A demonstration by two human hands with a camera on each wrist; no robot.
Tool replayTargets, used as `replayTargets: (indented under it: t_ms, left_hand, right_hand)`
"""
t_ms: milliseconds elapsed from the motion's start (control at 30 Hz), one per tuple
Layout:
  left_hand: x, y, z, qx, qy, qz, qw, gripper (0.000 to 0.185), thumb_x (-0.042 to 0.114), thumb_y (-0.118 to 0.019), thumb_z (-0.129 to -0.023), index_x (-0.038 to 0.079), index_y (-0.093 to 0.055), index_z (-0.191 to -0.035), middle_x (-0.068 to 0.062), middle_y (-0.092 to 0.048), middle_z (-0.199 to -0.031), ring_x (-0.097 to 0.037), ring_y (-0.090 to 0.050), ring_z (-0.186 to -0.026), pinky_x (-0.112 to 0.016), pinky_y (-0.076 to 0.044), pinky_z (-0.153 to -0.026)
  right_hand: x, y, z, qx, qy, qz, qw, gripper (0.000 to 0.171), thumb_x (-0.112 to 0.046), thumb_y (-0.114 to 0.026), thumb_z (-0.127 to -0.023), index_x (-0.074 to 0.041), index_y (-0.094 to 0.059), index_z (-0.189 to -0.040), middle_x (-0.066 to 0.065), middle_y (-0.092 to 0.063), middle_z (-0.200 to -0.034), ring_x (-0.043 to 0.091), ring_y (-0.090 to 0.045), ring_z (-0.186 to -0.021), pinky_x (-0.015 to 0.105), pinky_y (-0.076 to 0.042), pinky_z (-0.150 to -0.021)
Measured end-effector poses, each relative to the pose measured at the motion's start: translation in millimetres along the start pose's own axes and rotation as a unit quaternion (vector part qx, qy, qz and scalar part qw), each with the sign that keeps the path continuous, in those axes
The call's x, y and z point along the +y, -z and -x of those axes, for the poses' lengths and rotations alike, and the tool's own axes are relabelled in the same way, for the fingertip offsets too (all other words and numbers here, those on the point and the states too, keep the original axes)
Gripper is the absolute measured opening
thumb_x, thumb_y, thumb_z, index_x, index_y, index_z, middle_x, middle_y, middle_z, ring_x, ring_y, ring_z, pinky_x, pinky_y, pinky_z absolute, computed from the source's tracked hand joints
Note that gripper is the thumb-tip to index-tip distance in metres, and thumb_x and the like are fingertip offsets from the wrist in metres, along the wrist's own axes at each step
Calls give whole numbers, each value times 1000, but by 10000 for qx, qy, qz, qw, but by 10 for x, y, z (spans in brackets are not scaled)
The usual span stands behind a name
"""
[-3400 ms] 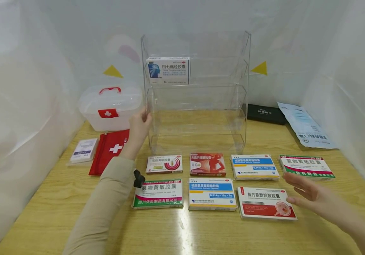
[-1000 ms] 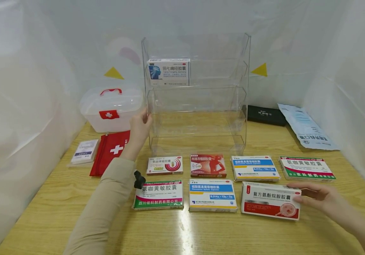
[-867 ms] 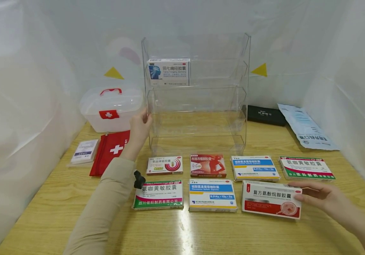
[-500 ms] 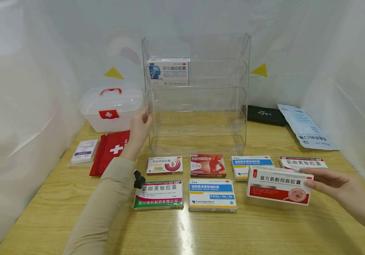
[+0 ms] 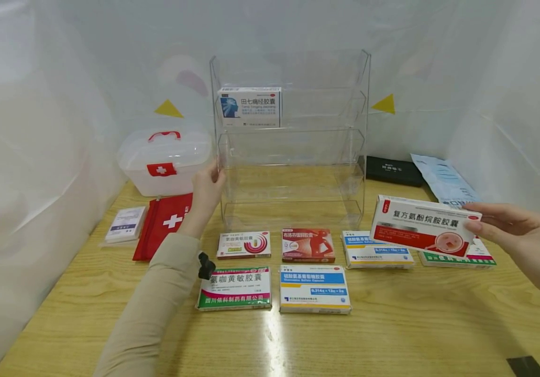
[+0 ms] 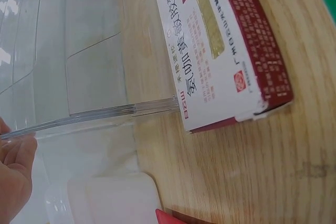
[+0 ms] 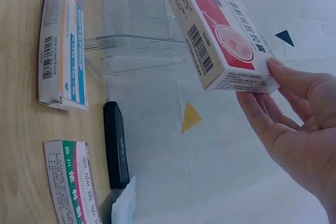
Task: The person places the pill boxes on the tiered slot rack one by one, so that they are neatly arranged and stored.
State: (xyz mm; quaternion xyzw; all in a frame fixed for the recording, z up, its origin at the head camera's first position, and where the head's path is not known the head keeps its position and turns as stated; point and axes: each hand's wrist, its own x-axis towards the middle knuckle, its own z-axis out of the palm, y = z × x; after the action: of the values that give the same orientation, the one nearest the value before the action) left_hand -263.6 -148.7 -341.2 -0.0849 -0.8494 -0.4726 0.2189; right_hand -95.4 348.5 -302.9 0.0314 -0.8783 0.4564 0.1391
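Note:
My right hand pinches a white-and-red medicine box by its right end, thumb on the printed front, fingers behind. In the right wrist view the box is up off the table and tilted. My left hand grips the left side edge of a clear tiered display rack; the left wrist view shows the thumb and fingers pinching that edge. A white-and-blue medicine box stands at the left of an upper tier.
Before the rack lie several medicine boxes, including a red one, a blue-and-white one and a green-and-white one. At left are a first-aid case and red pouch; at back right, a black case and mask packet.
My right hand has taken hold of the white-and-red medicine box in the front row, lifted it and carried it up and rightward. The left hand has stayed at the rack.

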Motion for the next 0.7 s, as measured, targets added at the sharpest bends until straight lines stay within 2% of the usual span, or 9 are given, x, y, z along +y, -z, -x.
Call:
replayTargets:
  t_ms: [133, 433, 600, 700]
  left_hand:
    - [2, 2, 5, 1, 31, 19, 10000, 40, 8, -50, -94, 4, -51, -135, -18, -56, -131, -29, -59, -114, -41, -51, -93]
    - [15, 3, 7, 11, 8, 28, 10000, 41, 7, -49, -94, 3, -50, -134, -20, -56, -130, -30, -60, -113, -41, -51, -93]
    - [7, 4, 8, -31, 12, 54, 10000, 40, 8, -50, -95, 5, -51, -134, -18, -56, -131, -30, -58, -116, -41, -51, -94]
    - [5, -1, 10, -30, 22, 59, 10000, 39, 8, -50, -95, 5, -52, -133, -17, -56, -131, -29, -59, -116, -41, -51, -94]
  right_hand:
    - [-98, 10, -131, 114, -105, 119, 9998, 36, -10, -64, -88, -11, -60, -124, -34, -64, -89, -11, -55, -86, 2, -38, -69]
    - [-375, -10, -428, 259, -439, 464, 9976, 41, -31, -63, -89, -24, -58, -129, -34, -59, -92, -4, -43, -99, 14, -33, -70]
    - [-514, -47, -600, 160, -325, 330, 9988, 42, -31, -63, -89, -26, -57, -130, -29, -61, -95, -2, -42, -104, 18, -32, -74]
    - [-588, -61, -698, 97, -154, 210, 9996, 41, -29, -64, -88, -25, -58, -129, -27, -62, -97, -2, -42, -105, 14, -33, -74]
